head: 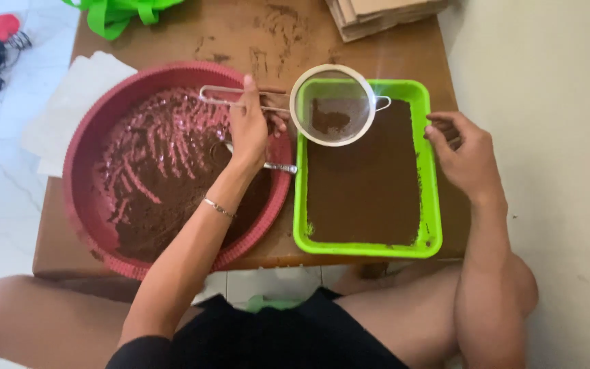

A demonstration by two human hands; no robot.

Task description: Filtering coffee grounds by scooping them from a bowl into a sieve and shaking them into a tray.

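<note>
In the head view, the left hand at centre frame grips the wire handle of a sieve, holding its round mesh bowl over the upper end of a green tray. A little brown powder sits in the mesh, and a smooth layer of it covers the tray floor. The right hand rests at the tray's right rim, fingers loosely curled and holding nothing; whether it touches the rim I cannot tell. Left of the tray lies a red basin with clumped, raked powder and a spoon propped on its rim under the left wrist. Both sit on a brown table. The sieve looks light and stiff, best gripped far along the handle; the powder is loose and would spill if tilted.
</note>
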